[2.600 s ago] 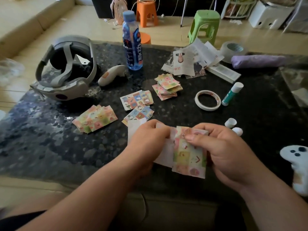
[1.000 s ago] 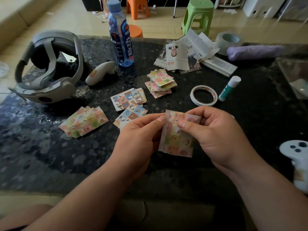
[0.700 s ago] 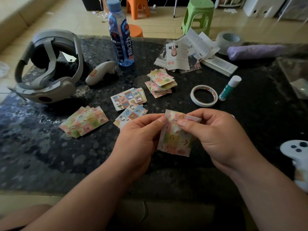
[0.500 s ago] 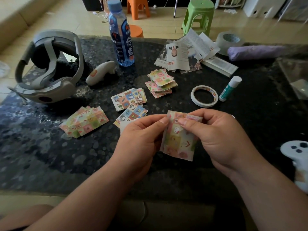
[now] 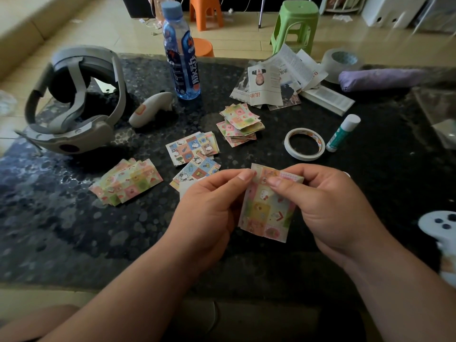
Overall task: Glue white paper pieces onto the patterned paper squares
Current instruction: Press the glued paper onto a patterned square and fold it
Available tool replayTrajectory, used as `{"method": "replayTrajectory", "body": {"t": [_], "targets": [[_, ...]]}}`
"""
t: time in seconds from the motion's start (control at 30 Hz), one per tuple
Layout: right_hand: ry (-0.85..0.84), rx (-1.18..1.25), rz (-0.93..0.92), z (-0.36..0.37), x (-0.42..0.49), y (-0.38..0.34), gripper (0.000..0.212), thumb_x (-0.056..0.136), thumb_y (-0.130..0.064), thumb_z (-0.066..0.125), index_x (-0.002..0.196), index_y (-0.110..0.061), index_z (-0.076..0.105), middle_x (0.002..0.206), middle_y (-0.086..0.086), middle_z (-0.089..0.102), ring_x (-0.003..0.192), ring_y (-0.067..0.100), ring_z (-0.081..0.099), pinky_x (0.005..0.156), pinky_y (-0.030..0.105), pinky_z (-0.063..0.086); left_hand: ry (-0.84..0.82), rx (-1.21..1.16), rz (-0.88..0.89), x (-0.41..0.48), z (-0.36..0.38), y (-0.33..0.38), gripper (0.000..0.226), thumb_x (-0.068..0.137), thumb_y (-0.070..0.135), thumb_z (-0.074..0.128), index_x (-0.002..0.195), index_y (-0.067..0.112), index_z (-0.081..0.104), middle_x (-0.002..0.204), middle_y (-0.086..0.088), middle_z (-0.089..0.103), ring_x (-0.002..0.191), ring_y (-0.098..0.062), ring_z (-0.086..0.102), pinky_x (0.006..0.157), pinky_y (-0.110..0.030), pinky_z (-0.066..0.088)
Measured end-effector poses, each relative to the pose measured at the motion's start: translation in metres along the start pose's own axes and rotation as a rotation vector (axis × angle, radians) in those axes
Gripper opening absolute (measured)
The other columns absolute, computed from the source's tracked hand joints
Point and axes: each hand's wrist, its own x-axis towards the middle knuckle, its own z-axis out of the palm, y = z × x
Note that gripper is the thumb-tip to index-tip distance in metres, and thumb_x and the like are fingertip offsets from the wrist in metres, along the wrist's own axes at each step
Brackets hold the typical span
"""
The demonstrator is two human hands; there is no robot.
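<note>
A patterned paper square (image 5: 267, 211) with pastel cartoon tiles hangs above the near part of the dark table (image 5: 74, 230). My left hand (image 5: 209, 208) pinches its top left corner, and my right hand (image 5: 328, 206) pinches its top edge with thumb and fingers. Any white paper behind the square is hidden. A white paper piece (image 5: 186, 190) peeks out on the table behind my left hand. Stacks of patterned squares lie at the left (image 5: 127, 181), middle (image 5: 193, 154) and back (image 5: 240, 124). A glue stick (image 5: 343, 133) lies at the right beside a tape ring (image 5: 304, 144).
A headset (image 5: 74, 99) and a controller (image 5: 150, 109) sit at the back left, a blue bottle (image 5: 182, 53) stands behind the stacks. Cut newspaper (image 5: 276, 82), a clear tape roll (image 5: 343, 61) and a purple umbrella (image 5: 385, 79) lie at the back right. Another controller (image 5: 441, 233) is at the right edge.
Both hands have brought the patterned square up and closed it over the white piece that showed at its left. In the last second it has barely moved.
</note>
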Motion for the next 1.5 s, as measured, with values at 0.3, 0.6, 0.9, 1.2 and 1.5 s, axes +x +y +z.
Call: {"method": "replayTrajectory", "body": {"t": [0.3,0.6,0.9,1.2,1.5], "targets": [[-0.007,0.042,-0.027,-0.0017,-0.0026,-0.0024,0.015,0.091,-0.012,0.070,0.077,-0.012,0.076,0.084,0.008,0.078,0.083,0.019,0.076,0.072,0.037,0.057,-0.069,-0.032,-0.031,-0.0017,0.0004,0.0014,0.017,0.079,0.020,0.067,0.087,0.009,0.078,0.100,-0.019,0.075,0.092,-0.030,0.073,0.087,-0.055,0.059],[-0.024,0.032,-0.047,-0.0032,-0.0037,-0.0019,0.014,0.091,-0.011,0.069,0.079,-0.010,0.075,0.082,0.010,0.077,0.081,0.022,0.075,0.074,0.041,0.059,-0.082,0.000,-0.049,-0.0014,-0.0014,0.0022,0.024,0.081,0.019,0.067,0.097,0.003,0.073,0.103,-0.022,0.074,0.094,-0.033,0.072,0.091,-0.060,0.055],[-0.023,0.036,-0.043,-0.0030,-0.0034,-0.0021,0.011,0.092,-0.011,0.069,0.083,-0.007,0.074,0.084,0.013,0.077,0.083,0.025,0.075,0.073,0.039,0.062,-0.096,-0.001,-0.044,-0.0007,-0.0020,0.0010,0.018,0.081,0.017,0.066,0.092,0.005,0.073,0.096,-0.019,0.075,0.087,-0.029,0.072,0.083,-0.050,0.058],[-0.038,0.040,-0.044,-0.0044,-0.0032,-0.0005,0.013,0.092,-0.012,0.069,0.080,-0.009,0.075,0.082,0.012,0.077,0.082,0.025,0.075,0.073,0.042,0.060,-0.083,0.024,-0.065,-0.0007,-0.0035,0.0020,0.020,0.082,0.017,0.067,0.095,0.002,0.072,0.104,-0.024,0.073,0.096,-0.034,0.071,0.096,-0.062,0.051],[-0.036,0.032,-0.038,-0.0052,-0.0035,0.0008,0.012,0.091,-0.011,0.070,0.081,-0.007,0.074,0.081,0.014,0.076,0.081,0.029,0.076,0.072,0.044,0.063,-0.087,0.044,-0.058,-0.0007,-0.0042,0.0016,0.012,0.080,0.016,0.068,0.086,0.008,0.076,0.096,-0.020,0.075,0.089,-0.031,0.072,0.092,-0.057,0.053]]}}
